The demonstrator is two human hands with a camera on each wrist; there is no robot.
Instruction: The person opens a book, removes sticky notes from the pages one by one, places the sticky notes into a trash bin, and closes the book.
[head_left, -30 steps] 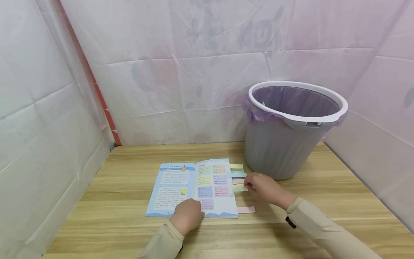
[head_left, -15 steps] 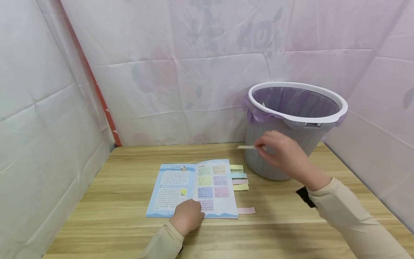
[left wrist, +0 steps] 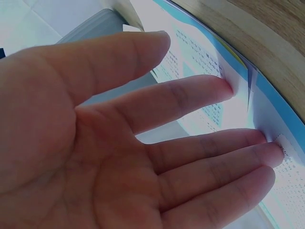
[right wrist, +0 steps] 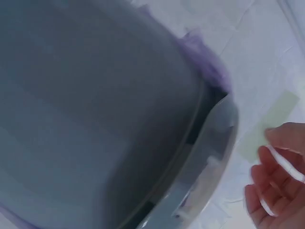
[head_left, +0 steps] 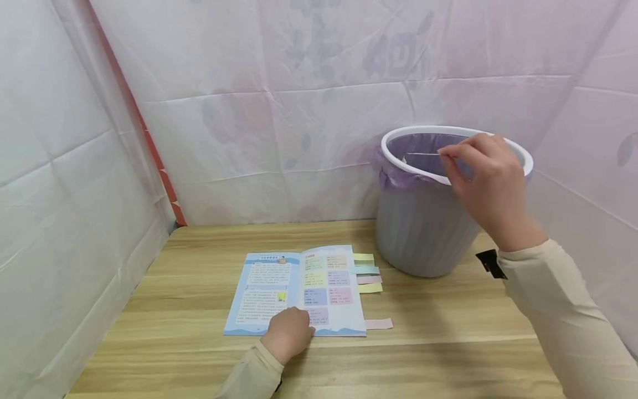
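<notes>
My right hand [head_left: 490, 177] pinches one end of a thin pale sticky tab [head_left: 422, 154] over the mouth of the grey bin [head_left: 423, 233]. In the right wrist view this strip [right wrist: 281, 109] shows pale green, held edge-on to the fingertips beside the bin's rim. An open booklet [head_left: 264, 282] with blue-edged pages lies on the table. My left hand [head_left: 288, 335] rests on its lower middle. The left wrist view shows that hand's fingers [left wrist: 214, 148] extended, tips on the pages. Several tabs stick out past the booklet's right edge, among them a blue one [head_left: 365, 270] and a low pink one [head_left: 379, 323].
Behind the booklet's right side stands the bin, with a white rim [head_left: 423, 131] and a purple liner [head_left: 401, 178] folded over it. Pale printed sheeting [head_left: 319, 138] walls the wooden table [head_left: 199, 360] at the back and both sides.
My right hand has lifted from the booklet's right-hand tabs, bringing the strip up and right to above the bin. The left hand stays in place on the booklet.
</notes>
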